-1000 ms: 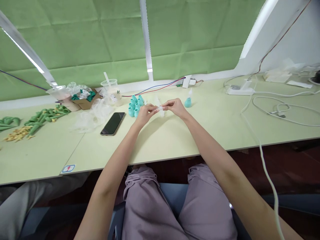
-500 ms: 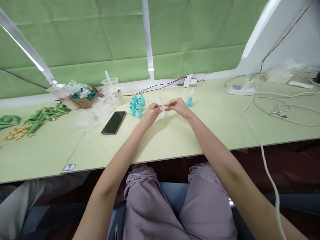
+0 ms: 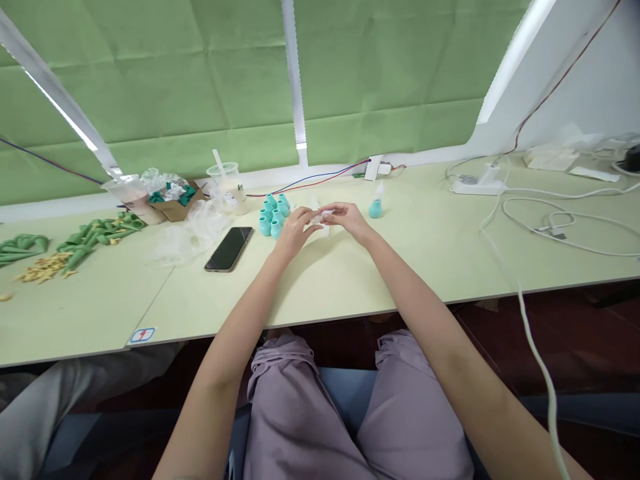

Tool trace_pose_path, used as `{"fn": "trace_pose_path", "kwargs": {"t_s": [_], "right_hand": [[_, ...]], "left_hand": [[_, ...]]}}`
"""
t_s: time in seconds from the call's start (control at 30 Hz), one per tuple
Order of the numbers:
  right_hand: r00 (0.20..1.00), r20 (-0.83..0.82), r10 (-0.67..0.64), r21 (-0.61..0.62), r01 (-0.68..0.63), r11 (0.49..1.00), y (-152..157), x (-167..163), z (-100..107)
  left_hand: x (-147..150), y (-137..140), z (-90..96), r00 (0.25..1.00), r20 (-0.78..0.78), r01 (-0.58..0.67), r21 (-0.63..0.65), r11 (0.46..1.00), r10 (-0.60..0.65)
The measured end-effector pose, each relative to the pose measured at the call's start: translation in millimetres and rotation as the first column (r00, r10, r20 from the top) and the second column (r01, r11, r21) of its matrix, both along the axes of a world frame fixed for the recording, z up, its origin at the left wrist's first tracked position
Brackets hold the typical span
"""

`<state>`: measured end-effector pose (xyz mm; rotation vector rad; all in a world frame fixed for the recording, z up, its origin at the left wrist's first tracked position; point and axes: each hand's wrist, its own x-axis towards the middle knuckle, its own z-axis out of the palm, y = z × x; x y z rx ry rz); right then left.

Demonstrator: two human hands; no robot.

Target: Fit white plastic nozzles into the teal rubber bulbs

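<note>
My right hand (image 3: 347,219) pinches a small clear plastic piece (image 3: 327,213) between thumb and fingertips. Close against that piece are the fingertips of my left hand (image 3: 295,232), its thumb held apart below them. More clear pieces lie around and behind the hands, partly covered, so their shape is hard to make out. Left of the hands several teal rubber bulbs (image 3: 265,226) stand upright in a group with open necks. To the right, one teal bulb (image 3: 375,209) stands alone with a clear tip (image 3: 379,191) on top.
A phone (image 3: 229,249) and crumpled clear plastic bags (image 3: 187,233) lie to the left. Behind them are drink cups (image 3: 231,189) and a small cardboard box (image 3: 180,209). Green and yellow pieces (image 3: 95,237) sit far left. White cables and a power strip (image 3: 479,187) lie right.
My left hand's thumb has moved away from its fingers, loosening the earlier pinch. My right hand still holds the small clear piece. The view has shifted slightly.
</note>
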<state>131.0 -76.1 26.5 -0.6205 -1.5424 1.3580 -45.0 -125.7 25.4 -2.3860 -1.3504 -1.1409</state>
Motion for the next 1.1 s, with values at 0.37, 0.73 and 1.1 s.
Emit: {"fn": "trace_pose_path", "kwargs": {"t_s": [0.37,0.73,1.1], "right_hand": [[0.997,0.016,-0.080,-0.044,0.081,0.996,3.7,3.3,-3.4],[0.998,0.007,-0.070,-0.077,0.070,0.995,-0.2,0.8,-4.1],[0.998,-0.046,-0.030,-0.093,0.025,0.995,-2.6,-3.5,-5.1]], "left_hand": [[-83.2,-8.7,21.1,0.867,-0.156,-0.497,-0.209,0.842,0.473],[-89.6,15.2,21.7,0.633,0.771,0.057,-0.143,0.988,0.075],[-55.1,8.2,17.8,0.646,0.762,0.366,-0.261,0.893,-0.043]]}}
